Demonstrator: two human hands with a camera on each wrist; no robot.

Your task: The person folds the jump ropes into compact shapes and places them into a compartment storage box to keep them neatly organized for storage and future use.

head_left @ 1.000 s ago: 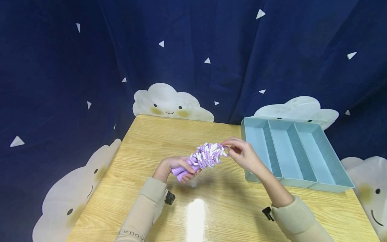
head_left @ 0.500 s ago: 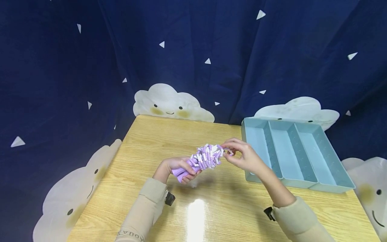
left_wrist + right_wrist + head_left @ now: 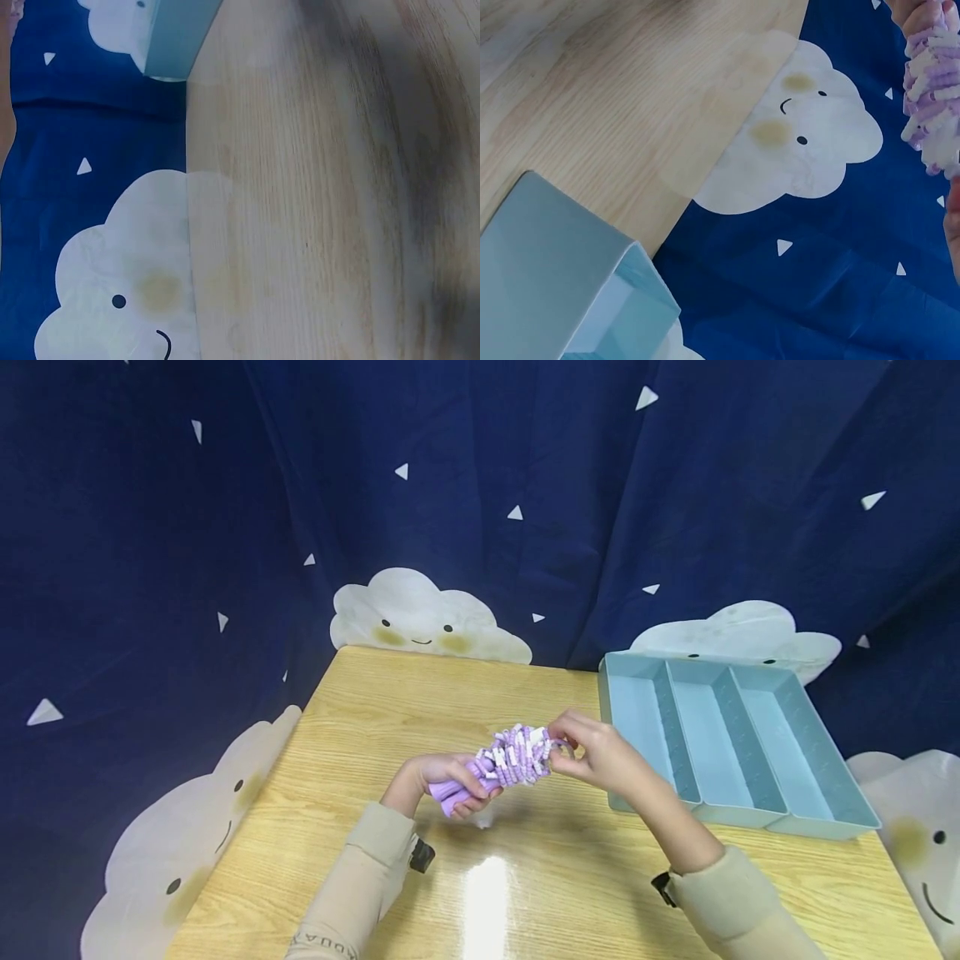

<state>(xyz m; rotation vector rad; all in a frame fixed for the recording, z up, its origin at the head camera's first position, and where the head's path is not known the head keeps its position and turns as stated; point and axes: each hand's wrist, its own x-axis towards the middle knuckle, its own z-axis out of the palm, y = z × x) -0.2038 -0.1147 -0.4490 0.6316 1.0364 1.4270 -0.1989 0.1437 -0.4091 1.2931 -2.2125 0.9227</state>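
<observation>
A beaded jump rope [image 3: 517,756] in purple and white is bundled into a thick coil above the table, between the two hands. My left hand [image 3: 448,768] grips its two purple handles [image 3: 442,790], thumb across the top. At the far end of the coil, my right hand [image 3: 600,756] pinches a short loose loop of rope between thumb and fingers. The right wrist view catches the coiled jump rope [image 3: 932,97] at its right edge, with fingers above and below it. In the left wrist view the work of the hand lies almost wholly out of frame.
A light blue tray [image 3: 780,817] with three long compartments stands on the right of the wooden table [image 3: 405,693], close beyond the right forearm. Dark blue cloth [image 3: 465,460] with white triangles and smiling clouds hangs around the table's back and sides.
My right hand has turned and come down slightly, drawing the loose rope end close against the coil. The left hand keeps its grip on the handles, nearly unmoved.
</observation>
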